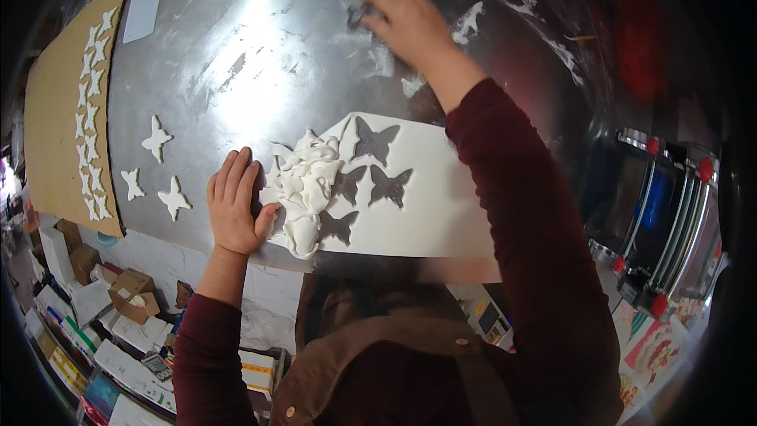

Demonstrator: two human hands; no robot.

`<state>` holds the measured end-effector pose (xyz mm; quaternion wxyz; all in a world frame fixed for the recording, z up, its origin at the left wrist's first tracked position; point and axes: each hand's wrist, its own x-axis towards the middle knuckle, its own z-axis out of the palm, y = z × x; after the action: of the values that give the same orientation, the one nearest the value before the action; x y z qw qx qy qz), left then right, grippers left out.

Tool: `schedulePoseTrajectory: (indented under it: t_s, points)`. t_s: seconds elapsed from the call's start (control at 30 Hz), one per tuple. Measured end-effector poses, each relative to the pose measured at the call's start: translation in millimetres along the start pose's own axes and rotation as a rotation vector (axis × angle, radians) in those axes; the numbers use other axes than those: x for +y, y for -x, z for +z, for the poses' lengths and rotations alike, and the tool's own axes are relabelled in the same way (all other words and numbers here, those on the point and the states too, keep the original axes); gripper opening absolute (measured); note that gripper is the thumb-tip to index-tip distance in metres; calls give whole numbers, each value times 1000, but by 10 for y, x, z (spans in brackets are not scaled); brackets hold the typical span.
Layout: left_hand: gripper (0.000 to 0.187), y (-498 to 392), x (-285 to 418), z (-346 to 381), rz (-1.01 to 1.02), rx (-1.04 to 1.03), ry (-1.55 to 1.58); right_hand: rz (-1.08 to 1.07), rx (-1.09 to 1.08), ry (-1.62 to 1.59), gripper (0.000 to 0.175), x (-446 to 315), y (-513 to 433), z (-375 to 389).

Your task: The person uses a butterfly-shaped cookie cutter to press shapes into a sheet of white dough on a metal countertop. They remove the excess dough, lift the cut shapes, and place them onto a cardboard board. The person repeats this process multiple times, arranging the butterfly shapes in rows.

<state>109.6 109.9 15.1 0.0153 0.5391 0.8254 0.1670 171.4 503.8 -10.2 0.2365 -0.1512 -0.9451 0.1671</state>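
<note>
My left hand (pixel 235 207) rests flat on the metal tabletop (pixel 195 71), its thumb against a crumpled heap of white dough scraps (pixel 304 174). Right of the heap lies a thin rolled white sheet (pixel 440 213) with several butterfly-shaped holes cut through it. Farther out, my right hand (pixel 408 21) is blurred over a floury patch. Its thumb and fingers pinch a small, dark, metallic-looking cutter (pixel 357 15), whose outline is partly hidden. Three loose white butterfly cutouts, one of them a cutout (pixel 175 197) near the front, lie left of my left hand.
A brown board (pixel 56 106) at the left carries rows of white butterfly cutouts (pixel 91 118). Near it lies a flat white scraper-like piece (pixel 144 9). A metal roller machine (pixel 662 219) stands at the right. Cardboard boxes (pixel 133 293) fill the space below the table's left side.
</note>
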Motion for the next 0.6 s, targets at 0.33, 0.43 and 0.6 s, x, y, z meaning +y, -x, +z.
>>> schedulePoseTrajectory:
  t_s: [0.33,0.43,0.6]
  points:
    - [56,8,-22,28,24,7,-23,192,-52,-130,37,-1040,1597,-1016]
    - [54,10,-29,34,32,15,-19,122,-107,-293,40,-1547,2083,-1071]
    - [53,12,-34,30,34,7,-16,225,-191,-289,39,-1822,2255,-1061]
